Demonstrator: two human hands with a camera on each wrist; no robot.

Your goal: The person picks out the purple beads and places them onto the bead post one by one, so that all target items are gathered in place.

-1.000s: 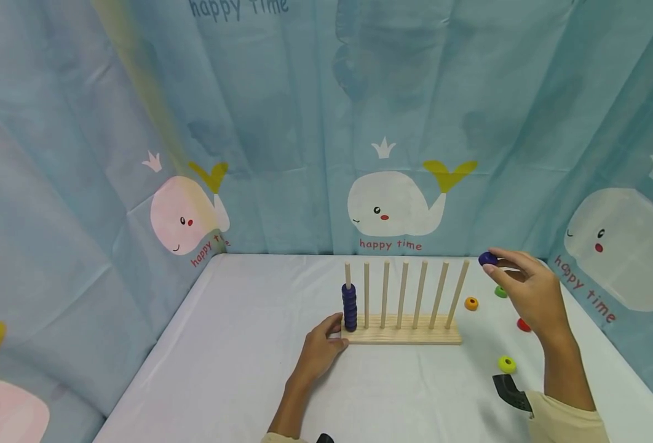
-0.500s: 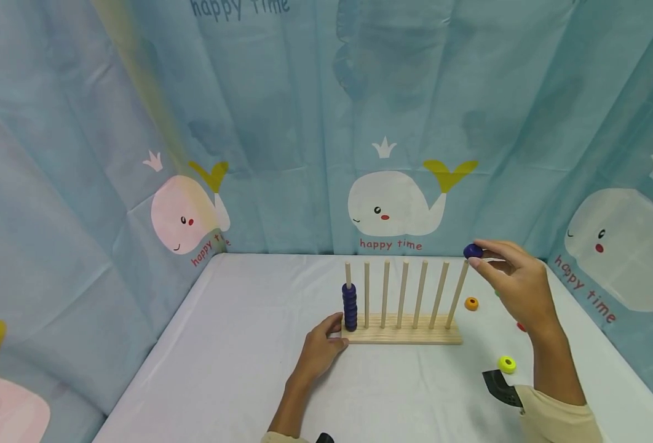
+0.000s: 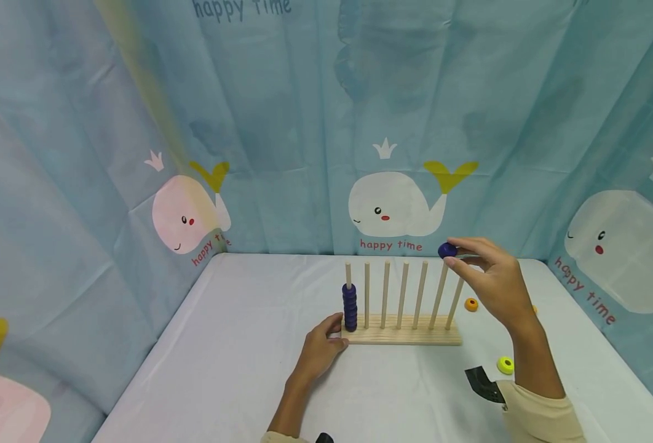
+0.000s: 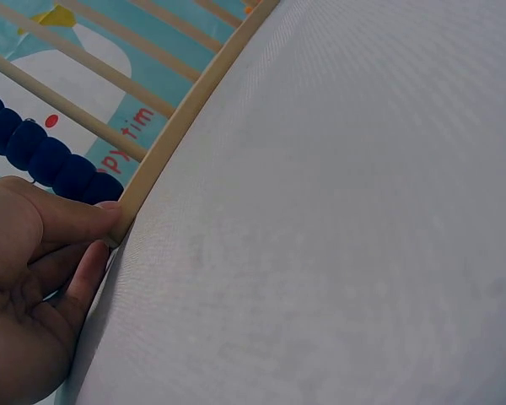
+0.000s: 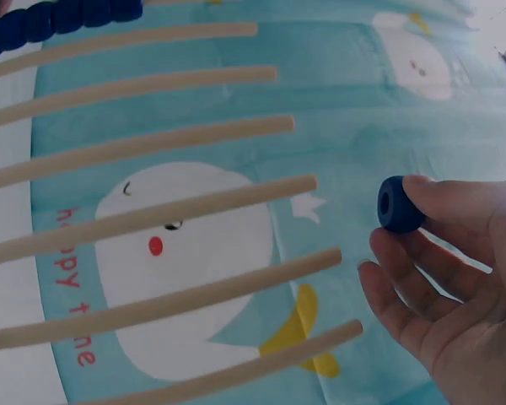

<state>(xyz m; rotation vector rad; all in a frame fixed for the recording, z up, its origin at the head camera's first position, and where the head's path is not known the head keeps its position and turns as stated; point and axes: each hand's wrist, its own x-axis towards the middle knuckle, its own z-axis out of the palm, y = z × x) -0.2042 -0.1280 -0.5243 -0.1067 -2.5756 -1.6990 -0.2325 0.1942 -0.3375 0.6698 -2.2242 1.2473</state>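
Between thumb and fingers my right hand point(image 3: 495, 280) pinches a dark blue bead point(image 5: 398, 205), its hole visible in the right wrist view. The bead is up at the height of the peg tips, above the right-hand pegs and apart from them. My left hand point(image 3: 320, 352) grips the left end of the wooden peg rack point(image 3: 404, 337), thumb against the edge of the base in the left wrist view. Several blue beads point(image 3: 350, 307) are stacked on the leftmost peg, whose tip sticks out above them. The other pegs point(image 5: 236, 202) carry no beads.
An orange bead point(image 3: 471, 304) and a yellow bead point(image 3: 506, 365) lie on the white tablecloth point(image 3: 221, 344) right of the rack. Another orange bead point(image 3: 534, 309) is mostly hidden behind the right forearm. A blue whale-print curtain point(image 3: 282, 184) hangs behind the table.
My right hand has carried the blue bead leftward and slightly up, from right of the rack to over its right-hand pegs. The left hand and the rack have stayed in place.
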